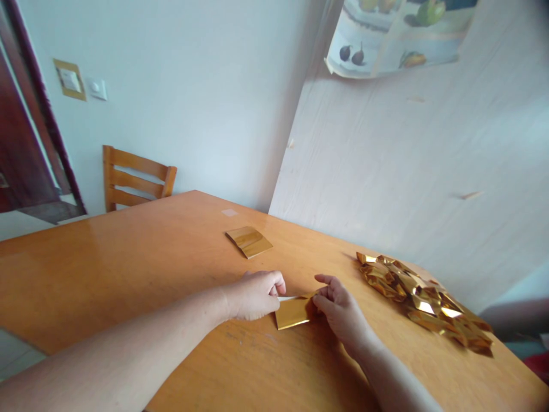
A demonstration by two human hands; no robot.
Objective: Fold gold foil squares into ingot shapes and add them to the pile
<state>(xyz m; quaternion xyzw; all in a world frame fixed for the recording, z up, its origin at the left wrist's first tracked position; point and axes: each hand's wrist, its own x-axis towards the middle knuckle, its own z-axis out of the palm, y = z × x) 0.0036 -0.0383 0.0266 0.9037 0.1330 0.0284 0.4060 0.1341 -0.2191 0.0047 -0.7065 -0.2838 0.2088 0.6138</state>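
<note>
A small gold paper sheet [292,312] lies on the wooden table [128,269], partly folded, with a white underside showing at its top edge. My left hand [256,294] is curled closed and pinches the sheet's upper left edge. My right hand [338,306] pinches the sheet's right edge with its fingers pressed together. Both hands rest on the tabletop near its middle.
A stack of flat gold sheets [249,241] lies farther back on the table. A heap of folded gold paper pieces [422,297] sits at the right near the wall. A wooden chair [135,177] stands behind the table's far left edge.
</note>
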